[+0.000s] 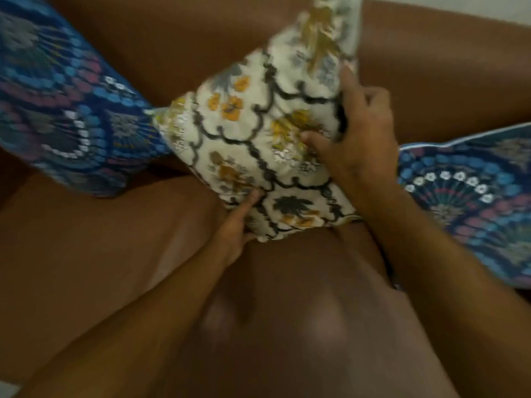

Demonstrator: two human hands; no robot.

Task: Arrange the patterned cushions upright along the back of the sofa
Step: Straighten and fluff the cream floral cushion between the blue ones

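White floral cushion (258, 139) sits mid-frame on the brown sofa (86, 268), tilted, long axis running 7 to 1 o'clock, top corner toward 1. I see the right hand (359, 139) clamped on its 3 o'clock edge, the left hand (235, 225) pinching the bottom corner. Blue cushion (57, 110) touches at 9; another blue cushion (474, 196) lies at 3.
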